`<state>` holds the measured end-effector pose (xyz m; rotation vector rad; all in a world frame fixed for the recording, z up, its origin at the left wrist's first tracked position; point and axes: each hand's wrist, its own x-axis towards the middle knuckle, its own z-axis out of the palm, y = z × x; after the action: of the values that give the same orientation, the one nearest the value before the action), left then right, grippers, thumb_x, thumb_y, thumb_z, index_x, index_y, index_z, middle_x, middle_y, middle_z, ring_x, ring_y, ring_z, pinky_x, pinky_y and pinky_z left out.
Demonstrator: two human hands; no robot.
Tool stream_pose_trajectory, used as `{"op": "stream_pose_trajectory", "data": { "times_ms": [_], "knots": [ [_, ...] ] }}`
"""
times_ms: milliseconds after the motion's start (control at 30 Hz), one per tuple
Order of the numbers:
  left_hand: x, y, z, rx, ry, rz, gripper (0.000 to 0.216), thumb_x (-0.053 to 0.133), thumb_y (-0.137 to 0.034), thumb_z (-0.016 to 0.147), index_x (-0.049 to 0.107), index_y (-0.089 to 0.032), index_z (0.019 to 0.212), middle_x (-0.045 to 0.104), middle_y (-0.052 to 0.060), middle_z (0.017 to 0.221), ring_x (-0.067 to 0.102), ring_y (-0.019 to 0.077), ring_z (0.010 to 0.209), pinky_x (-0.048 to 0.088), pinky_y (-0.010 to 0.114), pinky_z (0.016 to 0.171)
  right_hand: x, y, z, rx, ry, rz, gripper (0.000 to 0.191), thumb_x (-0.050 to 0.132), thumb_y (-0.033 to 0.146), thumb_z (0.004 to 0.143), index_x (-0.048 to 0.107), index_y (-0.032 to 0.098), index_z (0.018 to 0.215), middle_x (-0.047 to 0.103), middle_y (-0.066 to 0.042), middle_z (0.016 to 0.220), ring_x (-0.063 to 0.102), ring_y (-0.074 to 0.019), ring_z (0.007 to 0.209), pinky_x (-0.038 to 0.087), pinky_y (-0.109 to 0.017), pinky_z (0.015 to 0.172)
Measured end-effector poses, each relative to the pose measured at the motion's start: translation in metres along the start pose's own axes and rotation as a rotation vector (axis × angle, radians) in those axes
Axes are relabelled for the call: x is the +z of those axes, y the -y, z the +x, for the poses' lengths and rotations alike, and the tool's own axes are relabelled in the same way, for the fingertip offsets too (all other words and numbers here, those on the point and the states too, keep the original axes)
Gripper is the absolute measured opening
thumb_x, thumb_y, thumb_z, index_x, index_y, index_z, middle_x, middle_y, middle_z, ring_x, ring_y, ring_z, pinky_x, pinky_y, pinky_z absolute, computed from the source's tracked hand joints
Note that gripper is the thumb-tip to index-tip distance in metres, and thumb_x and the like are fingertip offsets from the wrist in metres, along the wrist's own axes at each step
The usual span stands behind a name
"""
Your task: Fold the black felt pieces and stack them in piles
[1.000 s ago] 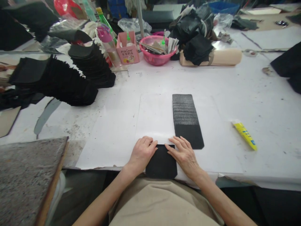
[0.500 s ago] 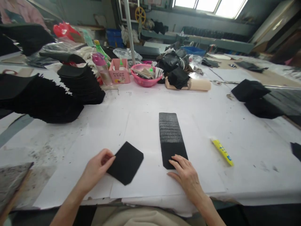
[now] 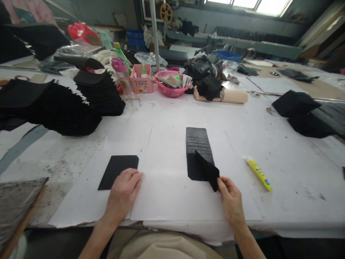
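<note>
On the white tabletop, a black sheet piece (image 3: 120, 167) with clipped corners lies flat at the left. My left hand (image 3: 125, 190) rests over its lower right part, fingers lying on the piece and the paper beside it, gripping nothing. To the right is an overlapping row of black pieces (image 3: 199, 138), fanned so that grey edge strips show. My right hand (image 3: 230, 196) pinches the corner of another black piece (image 3: 208, 171) between thumb and fingers. That piece is raised and tilted over the near end of the row.
A yellow tube (image 3: 260, 174) lies right of the row. Tall stacks of black pieces (image 3: 99, 93) stand at the left. Behind are a pink box (image 3: 142, 84), a pink basket (image 3: 172, 91) and a beige roll (image 3: 235, 96). More black pieces (image 3: 295, 102) lie at the right.
The black piece from my left hand now lies flat farther left, with that hand on it. My right hand has gone from resting on the row to lifting one piece by its corner.
</note>
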<state>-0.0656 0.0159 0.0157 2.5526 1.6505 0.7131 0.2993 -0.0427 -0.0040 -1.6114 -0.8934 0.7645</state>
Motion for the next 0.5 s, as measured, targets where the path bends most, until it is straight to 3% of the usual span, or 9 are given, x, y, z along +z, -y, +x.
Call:
{"op": "stream_pose_trajectory", "data": {
  "times_ms": [100,167,333,400,500],
  "knots": [
    [0.015,-0.029,0.005,0.130,0.042,-0.158,0.017,0.045,-0.016,0.098,0.061,-0.017,0.103,0.059,0.010,0.111,0.055,0.0244,0.109,0.050,0.042,0.094,-0.008,-0.001,0.005,0.131,-0.130,0.278,0.032,0.072,0.049,0.079,0.065,0.022,0.092,0.067,0.001,0.080,0.062,-0.0138,0.069,0.053,-0.023,0.061],
    [0.022,-0.045,0.008,0.176,0.043,-0.237,0.017,0.046,-0.013,0.097,0.061,-0.017,0.103,0.060,0.009,0.110,0.056,0.0233,0.109,0.051,0.041,0.094,-0.013,0.000,0.006,0.101,-0.099,0.205,0.031,0.072,0.049,0.079,0.066,0.021,0.092,0.068,0.000,0.082,0.063,-0.0159,0.073,0.054,-0.026,0.066],
    [0.037,-0.075,0.024,0.273,0.036,-0.331,0.024,0.048,-0.008,0.095,0.060,-0.017,0.114,0.062,0.010,0.117,0.058,0.0219,0.112,0.052,0.039,0.097,-0.009,0.009,-0.002,-0.391,0.357,-0.403,0.011,0.063,0.030,0.088,0.070,0.023,0.093,0.070,-0.005,0.094,0.064,-0.0228,0.091,0.053,-0.036,0.083],
    [0.046,-0.084,0.035,0.315,0.054,-0.299,0.033,0.046,-0.005,0.094,0.055,-0.015,0.125,0.060,0.011,0.126,0.056,0.0225,0.119,0.051,0.039,0.101,-0.004,0.011,-0.004,-0.520,0.424,-0.507,0.012,0.057,0.022,0.092,0.068,0.024,0.093,0.069,-0.005,0.096,0.062,-0.0224,0.094,0.051,-0.037,0.084],
    [0.059,-0.097,0.052,0.381,0.117,-0.218,0.049,0.044,-0.002,0.094,0.041,-0.014,0.141,0.050,0.013,0.142,0.052,0.0230,0.126,0.050,0.040,0.102,0.001,0.010,-0.004,-0.564,0.413,-0.555,0.012,0.055,0.018,0.093,0.065,0.024,0.095,0.067,-0.004,0.097,0.060,-0.0214,0.095,0.051,-0.036,0.082]
  ]
}}
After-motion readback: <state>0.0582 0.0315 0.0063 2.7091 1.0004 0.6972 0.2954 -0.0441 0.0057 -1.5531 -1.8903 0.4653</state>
